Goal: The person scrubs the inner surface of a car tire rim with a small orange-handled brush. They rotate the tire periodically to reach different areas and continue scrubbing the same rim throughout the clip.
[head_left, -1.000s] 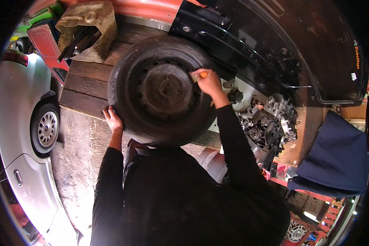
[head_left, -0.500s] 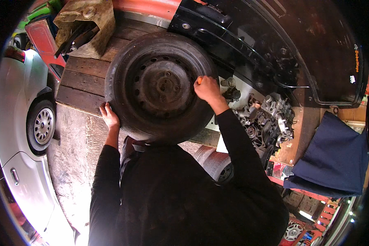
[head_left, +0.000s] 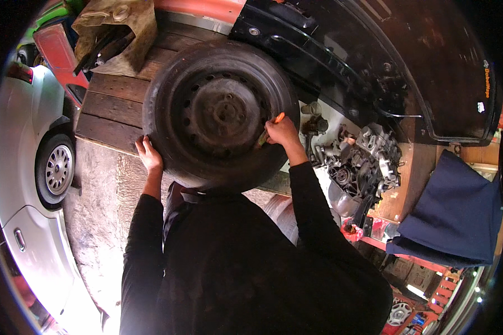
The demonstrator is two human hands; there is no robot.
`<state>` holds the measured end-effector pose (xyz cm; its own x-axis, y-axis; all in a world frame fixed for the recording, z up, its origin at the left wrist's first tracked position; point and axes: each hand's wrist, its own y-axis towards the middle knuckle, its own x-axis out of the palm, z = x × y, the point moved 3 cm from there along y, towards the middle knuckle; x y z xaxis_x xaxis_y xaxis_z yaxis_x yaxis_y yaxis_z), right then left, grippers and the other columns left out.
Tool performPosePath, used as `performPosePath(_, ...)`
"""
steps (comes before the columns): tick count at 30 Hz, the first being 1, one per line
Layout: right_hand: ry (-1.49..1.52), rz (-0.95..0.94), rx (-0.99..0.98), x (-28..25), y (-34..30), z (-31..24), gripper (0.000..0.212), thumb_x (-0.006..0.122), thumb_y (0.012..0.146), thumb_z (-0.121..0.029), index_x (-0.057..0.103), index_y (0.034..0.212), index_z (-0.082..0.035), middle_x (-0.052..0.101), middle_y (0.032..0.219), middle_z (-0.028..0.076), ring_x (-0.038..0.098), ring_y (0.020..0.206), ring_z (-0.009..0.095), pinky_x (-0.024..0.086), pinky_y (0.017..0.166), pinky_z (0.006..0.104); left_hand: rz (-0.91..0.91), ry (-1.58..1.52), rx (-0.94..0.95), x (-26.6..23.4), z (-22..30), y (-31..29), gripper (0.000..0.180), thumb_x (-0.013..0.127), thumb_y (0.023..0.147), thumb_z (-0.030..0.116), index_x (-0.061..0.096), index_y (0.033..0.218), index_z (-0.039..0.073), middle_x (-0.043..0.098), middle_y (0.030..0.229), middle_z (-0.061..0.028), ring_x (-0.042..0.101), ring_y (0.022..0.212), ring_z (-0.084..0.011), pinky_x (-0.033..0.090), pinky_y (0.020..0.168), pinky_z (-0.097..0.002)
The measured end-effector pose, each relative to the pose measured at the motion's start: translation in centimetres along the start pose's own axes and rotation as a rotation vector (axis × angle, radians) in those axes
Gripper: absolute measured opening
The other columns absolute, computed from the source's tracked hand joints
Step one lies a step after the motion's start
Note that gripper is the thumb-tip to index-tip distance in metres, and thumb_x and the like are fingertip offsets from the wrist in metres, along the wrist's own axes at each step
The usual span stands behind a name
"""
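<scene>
A wheel (head_left: pixel 218 114) with a black tyre and a dusty dark steel rim lies on a wooden bench (head_left: pixel 113 114). My left hand (head_left: pixel 150 156) holds the tyre by its near left edge, the palm against its side. In my right hand (head_left: pixel 283 134) is a paintbrush (head_left: pixel 279 118) with an orange handle, gripped in closed fingers. Its bristles touch the inside of the rim on the right, partly hidden by the fingers.
A stained canister-like container (head_left: pixel 137 17) with dark tools stands far left on the bench. Right of the wheel are greasy engine parts (head_left: pixel 363 162), a black car panel (head_left: pixel 318 50) and a dark blue cloth (head_left: pixel 450 212). A silver car (head_left: pixel 25 167) stands at the left.
My right hand has shifted slightly down the right side of the rim, and the brush has tilted so its bristles show. The left hand keeps its place on the tyre.
</scene>
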<state>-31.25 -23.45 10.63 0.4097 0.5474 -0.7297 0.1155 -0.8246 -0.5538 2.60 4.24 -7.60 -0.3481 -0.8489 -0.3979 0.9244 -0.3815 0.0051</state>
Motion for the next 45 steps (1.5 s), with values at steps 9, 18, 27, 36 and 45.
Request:
performPosePath(9, -0.124, 0.391, -0.244, -2.6, -1.2, -3.6, 0.036, 0.069, 0.088, -0.032, 0.071, 0.094, 0.003, 0.072, 0.099, 0.027, 0.069, 0.1, 0.043, 0.055, 0.088, 0.0509, 0.025, -0.05, -0.015, -0.3, -0.8, 0.6, 0.041, 0.046, 0.104, 0.031, 0.057, 0.123, -0.004, 0.059, 0.123, -0.0236, 0.055, 0.115, -0.0388, 0.041, 0.102, -0.0435)
performPosePath(18, -0.205, 0.521, -0.357, -3.1, 0.7, -3.0, 0.028, 0.064, 0.089, -0.027, 0.07, 0.086, 0.0, 0.071, 0.083, 0.024, 0.07, 0.086, 0.043, 0.056, 0.077, 0.0482, 0.014, -0.054, -0.021, 0.1, 0.3, 0.4, 0.039, 0.045, 0.104, 0.028, 0.058, 0.122, -0.004, 0.058, 0.125, -0.023, 0.054, 0.117, -0.0412, 0.042, 0.102, -0.0441)
performPosePath(27, -0.267, 0.337, -0.284, -1.4, 0.8, -2.1, 0.031, 0.061, 0.091, -0.029, 0.072, 0.091, 0.0, 0.072, 0.092, 0.026, 0.07, 0.09, 0.046, 0.056, 0.083, 0.0517, -0.032, -0.053, -0.052, 0.5, 0.5, 0.4, 0.035, 0.043, 0.105, 0.024, 0.059, 0.121, -0.003, 0.055, 0.126, -0.022, 0.053, 0.118, -0.0398, 0.042, 0.103, -0.0452)
performPosePath(36, -0.352, 0.357, -0.359, -1.3, -1.2, -3.7, 0.026, 0.064, 0.089, -0.027, 0.075, 0.096, -0.005, 0.073, 0.094, 0.025, 0.07, 0.095, 0.043, 0.056, 0.088, 0.0512, 0.007, 0.105, 0.133, 0.2, -1.6, 0.7, 0.04, 0.044, 0.105, 0.029, 0.057, 0.123, -0.004, 0.058, 0.124, -0.0245, 0.054, 0.116, -0.0419, 0.042, 0.102, -0.0458)
performPosePath(45, -0.243, 0.361, -0.239, -3.5, 2.0, -1.0, 0.032, 0.059, 0.092, -0.03, 0.072, 0.091, -0.001, 0.073, 0.094, 0.024, 0.071, 0.095, 0.042, 0.056, 0.085, 0.0496, -0.001, -0.07, -0.038, 0.7, -0.3, 0.6, 0.043, 0.046, 0.105, 0.032, 0.056, 0.125, -0.005, 0.058, 0.125, -0.0254, 0.054, 0.117, -0.0423, 0.041, 0.104, -0.0452)
